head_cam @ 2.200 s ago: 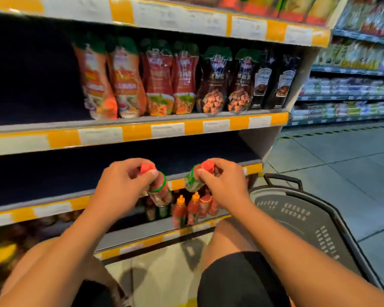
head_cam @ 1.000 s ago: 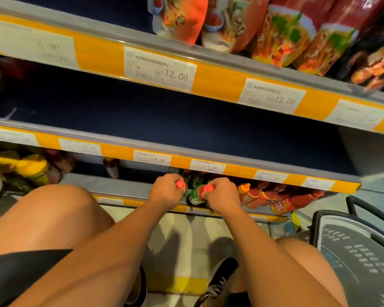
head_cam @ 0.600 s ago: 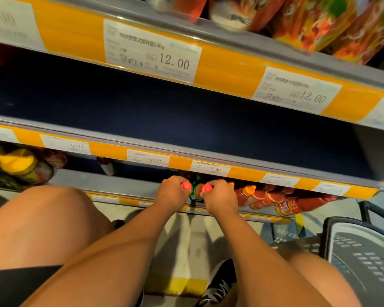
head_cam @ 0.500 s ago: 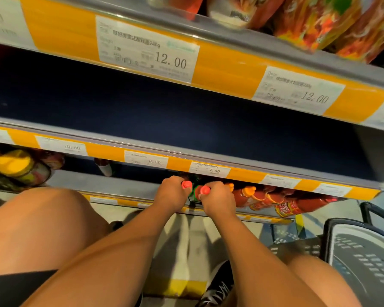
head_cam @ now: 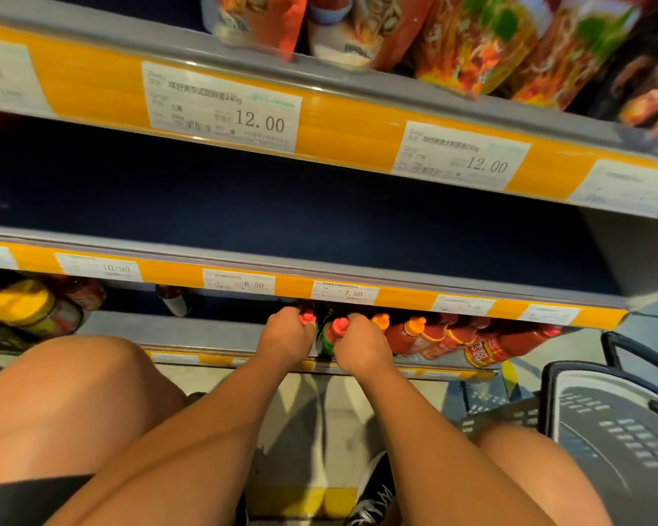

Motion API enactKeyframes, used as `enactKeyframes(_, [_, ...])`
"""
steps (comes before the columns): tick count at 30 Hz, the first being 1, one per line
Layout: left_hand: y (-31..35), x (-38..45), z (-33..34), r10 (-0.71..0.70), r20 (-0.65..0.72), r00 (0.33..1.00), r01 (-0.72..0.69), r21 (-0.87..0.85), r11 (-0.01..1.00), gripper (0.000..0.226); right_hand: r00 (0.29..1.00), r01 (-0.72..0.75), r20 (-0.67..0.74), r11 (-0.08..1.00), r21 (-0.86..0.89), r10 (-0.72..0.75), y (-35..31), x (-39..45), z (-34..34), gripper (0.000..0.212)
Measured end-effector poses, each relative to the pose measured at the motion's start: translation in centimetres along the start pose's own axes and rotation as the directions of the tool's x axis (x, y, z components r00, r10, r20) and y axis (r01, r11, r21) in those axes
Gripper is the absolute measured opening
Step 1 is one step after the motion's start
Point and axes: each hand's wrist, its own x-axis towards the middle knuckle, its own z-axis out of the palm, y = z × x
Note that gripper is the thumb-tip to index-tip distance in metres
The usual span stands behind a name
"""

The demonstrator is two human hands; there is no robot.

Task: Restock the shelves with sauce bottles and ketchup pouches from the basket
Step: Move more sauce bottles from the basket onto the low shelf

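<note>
Risk sits mostly in the tight row to the right of our hands, we judge: a nudge from a knuckle or a bottle set down crooked could topple those close-packed neighbours like skittles, and the low shelf lip above leaves little room to lift clear.

Left of our hands, blurred yellow and dark jars (head_cam: 35, 309) crowd the same bottom shelf (head_cam: 213, 336), glossy and rounded; we cannot read them. A lone dark bottle (head_cam: 171, 299) stands behind and to the left of our left hand.

Our left hand (head_cam: 287, 341) is curled round the neck of a sauce bottle, its red cap (head_cam: 307, 318) poking out above the fingers. Just beside it, our right hand (head_cam: 361, 351) grips a second sauce bottle (head_cam: 331, 336) with a red nozzle cap and a green band below; both bottles are at the shelf front, apparently being set down. Their bases are hidden.

Right of our right hand runs a row of red sauce bottles (head_cam: 434, 337) with orange and red conical caps, smooth plastic, leaning in the wide lens. Further right and nearer to us is the dark basket (head_cam: 620, 423), perforated hard plastic with a looped handle; its contents are out of view.

Above our hands, pouches (head_cam: 471, 43) of shiny crinkled film sit on the upper shelf.
</note>
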Motion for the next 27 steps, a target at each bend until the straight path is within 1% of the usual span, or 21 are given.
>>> enactKeyframes(3, [0.3,-0.8,-0.4,0.047,0.024,0.999,-0.047,-0.007,0.999,0.018,1.0,0.006,0.006,1.0,0.0,-0.006,0.1,-1.1,-0.6,0.026])
enactKeyframes(5, [0.4,-1.7,-0.8,0.071,0.018,0.997,-0.071,-0.022,0.997,0.014,1.0,0.018,0.008,1.0,0.009,-0.018,0.2,-1.9,-1.2,0.027])
enactKeyframes(8, [0.5,-2.9,-1.6,0.111,0.001,0.994,-0.111,-0.021,0.994,0.012,0.998,0.028,0.051,0.999,0.034,-0.029,0.0,-2.9,-2.3,0.025])
enactKeyframes(10, [1.0,-4.2,-2.6,0.142,-0.009,0.99,-0.142,-0.022,0.99,0.014,0.997,0.042,0.056,0.998,0.044,-0.044,-0.2,-3.9,-3.6,0.024])
enactKeyframes(12, [1.8,-5.5,-3.9,0.179,-0.028,0.984,-0.179,-0.004,0.984,0.022,0.996,0.07,0.054,0.997,0.031,-0.072,-0.3,-5.0,-5.2,0.027])
enactKeyframes(15, [3.5,-7.9,-6.4,0.292,0.007,0.956,-0.292,0.014,0.956,0.019,0.993,0.113,0.024,0.993,0.026,-0.113,0.2,-6.9,-7.7,0.035])
enactKeyframes(16, [4.0,-8.8,-7.2,0.342,0.037,0.939,-0.343,0.002,0.94,0.018,0.992,0.126,0.01,0.991,0.044,-0.127,0.5,-7.7,-8.4,0.039])
enactKeyframes(18, [4.9,-11.0,-8.8,0.44,0.085,0.894,-0.439,-0.034,0.898,0.02,0.986,0.164,-0.019,0.978,0.132,-0.163,1.4,-9.6,-9.7,0.048])
enactKeyframes(20, [5.6,-13.1,-10.0,0.518,0.095,0.85,-0.512,-0.087,0.855,0.025,0.974,0.225,-0.081,0.947,0.229,-0.211,2.5,-11.9,-11.2,0.05])
enactKeyframes(23, [6.9,-16.1,-10.8,0.62,0.089,0.779,-0.609,-0.126,0.783,0.025,0.922,0.361,-0.272,0.864,0.35,-0.275,4.8,-15.7,-13.4,0.04])
enactKeyframes(25, [8.2,-18.0,-10.8,0.679,0.093,0.729,-0.666,-0.132,0.734,0.026,0.883,0.434,-0.395,0.759,0.486,-0.252,7.0,-18.7,-14.3,0.035])
enactKeyframes(27, [10.2,-19.9,-10.2,0.728,0.112,0.677,-0.718,-0.117,0.686,0.028,0.846,0.482,-0.493,0.686,0.545,-0.203,9.7,-21.8,-14.6,0.035])
